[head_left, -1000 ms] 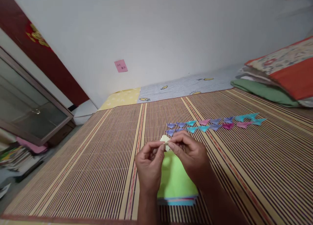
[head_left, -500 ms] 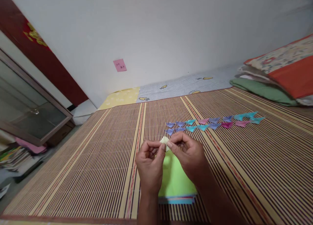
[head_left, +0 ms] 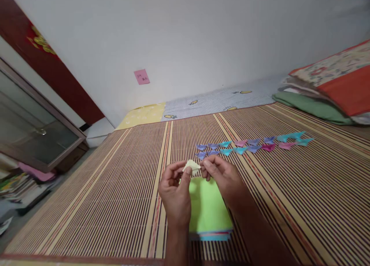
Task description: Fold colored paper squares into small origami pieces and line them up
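A small piece of pale yellow folded paper (head_left: 190, 166), triangular in outline, is raised above the mat between my hands. My left hand (head_left: 177, 189) pinches it, thumb on the near face and fingers behind. The closed fingertips of my right hand (head_left: 224, 177) meet the paper's right-hand tip; the exact contact is small and partly hidden. Beneath my hands lies a stack of square coloured paper (head_left: 211, 208), bright green on top with blue and red edges showing below. Beyond them, small folded paper pieces (head_left: 240, 150) in purple, blue and pink form two rows.
A striped bamboo mat (head_left: 115, 196) covers the surface. Folded bedding (head_left: 347, 92) is piled at the far right, against a white wall with a pink note (head_left: 142, 77). A glass-panelled cabinet door (head_left: 34, 116) and stacked books (head_left: 20, 187) are at the left.
My right hand has shifted slightly right, its thumb coming off the paper's face. The pale yellow paper has turned and moved a little left with my left hand, showing a wider triangle.
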The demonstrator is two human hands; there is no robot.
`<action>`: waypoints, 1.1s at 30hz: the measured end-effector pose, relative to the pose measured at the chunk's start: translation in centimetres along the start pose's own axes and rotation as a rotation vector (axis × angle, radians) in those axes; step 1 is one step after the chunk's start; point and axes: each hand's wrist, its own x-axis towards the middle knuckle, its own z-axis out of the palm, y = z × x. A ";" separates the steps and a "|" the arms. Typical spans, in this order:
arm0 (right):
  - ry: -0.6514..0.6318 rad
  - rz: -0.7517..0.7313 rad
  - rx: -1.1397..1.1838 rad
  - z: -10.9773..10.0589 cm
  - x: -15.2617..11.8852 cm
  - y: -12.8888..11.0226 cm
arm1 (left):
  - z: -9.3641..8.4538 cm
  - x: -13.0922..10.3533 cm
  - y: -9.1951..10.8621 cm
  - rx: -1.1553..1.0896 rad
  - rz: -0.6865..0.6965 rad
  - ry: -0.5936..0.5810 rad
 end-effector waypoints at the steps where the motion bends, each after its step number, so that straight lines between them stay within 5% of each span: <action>1: -0.025 0.011 -0.019 -0.1 0.0 -0.1 | 0.0 0.0 0.0 0.005 -0.002 0.005; 13: -0.019 0.008 -0.056 0.1 -0.3 -0.3 | 0.2 -0.1 0.1 0.001 -0.093 -0.058; 18: -0.024 0.001 -0.108 -0.3 -0.3 -0.6 | -0.6 0.7 0.4 0.013 -0.181 -0.182; 33: -0.113 -0.080 -0.138 -0.5 -0.3 -1.3 | -0.7 0.5 0.1 0.008 -0.130 -0.297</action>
